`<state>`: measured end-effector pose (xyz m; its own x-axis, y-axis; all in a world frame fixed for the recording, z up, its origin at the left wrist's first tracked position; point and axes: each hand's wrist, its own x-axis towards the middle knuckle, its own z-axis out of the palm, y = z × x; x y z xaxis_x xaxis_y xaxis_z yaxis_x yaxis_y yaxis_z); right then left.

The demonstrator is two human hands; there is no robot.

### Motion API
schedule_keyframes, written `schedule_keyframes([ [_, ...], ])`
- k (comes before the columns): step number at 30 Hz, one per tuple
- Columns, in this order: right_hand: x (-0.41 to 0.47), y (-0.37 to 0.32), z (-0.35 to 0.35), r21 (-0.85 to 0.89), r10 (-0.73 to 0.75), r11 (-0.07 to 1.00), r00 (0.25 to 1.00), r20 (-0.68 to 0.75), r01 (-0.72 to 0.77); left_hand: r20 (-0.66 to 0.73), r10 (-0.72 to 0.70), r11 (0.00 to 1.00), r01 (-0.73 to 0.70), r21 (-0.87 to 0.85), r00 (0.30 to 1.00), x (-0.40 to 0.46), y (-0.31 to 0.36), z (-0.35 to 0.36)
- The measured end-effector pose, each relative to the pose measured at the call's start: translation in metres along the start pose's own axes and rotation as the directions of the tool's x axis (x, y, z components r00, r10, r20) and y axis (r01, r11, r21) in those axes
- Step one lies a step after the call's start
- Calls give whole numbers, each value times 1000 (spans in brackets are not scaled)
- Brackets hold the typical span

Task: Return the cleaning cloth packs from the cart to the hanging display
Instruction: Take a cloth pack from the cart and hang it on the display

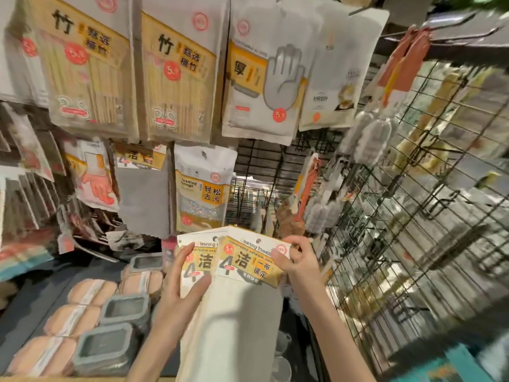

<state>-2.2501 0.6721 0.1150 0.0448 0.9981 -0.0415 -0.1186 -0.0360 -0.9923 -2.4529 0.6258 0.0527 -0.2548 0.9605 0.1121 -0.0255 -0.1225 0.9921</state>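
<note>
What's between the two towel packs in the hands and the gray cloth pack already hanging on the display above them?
Head view: no object lies between. The towel packs, held by left hand and right hand, sit below the hanging gray cloth pack; only background shelf clutter shows there.

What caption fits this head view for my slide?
Left hand and right hand hold two cleaning cloth packs below the hanging display.

two cleaning cloth packs (242, 271), yellow-white header cards overlapping; pale cloths hanging down
</note>
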Motion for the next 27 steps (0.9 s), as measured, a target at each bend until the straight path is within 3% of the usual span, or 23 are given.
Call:
schedule_keyframes([
  [4,11,10,-8,-179,-24,984,998,-51,14,-13,-33,998,32,-46,999,10,-15,0],
  [16,50,59,-24,-22,105,994,993,-51,-107,-15,-66,997,66,37,998,33,-51,-3],
  [23,61,77,-18,-47,172,984,984,-45,-174,-35,-51,991,55,123,998,27,-72,6],
  [27,70,86,-13,-134,195,973,980,25,-190,-48,-48,984,56,170,998,25,-78,3],
])
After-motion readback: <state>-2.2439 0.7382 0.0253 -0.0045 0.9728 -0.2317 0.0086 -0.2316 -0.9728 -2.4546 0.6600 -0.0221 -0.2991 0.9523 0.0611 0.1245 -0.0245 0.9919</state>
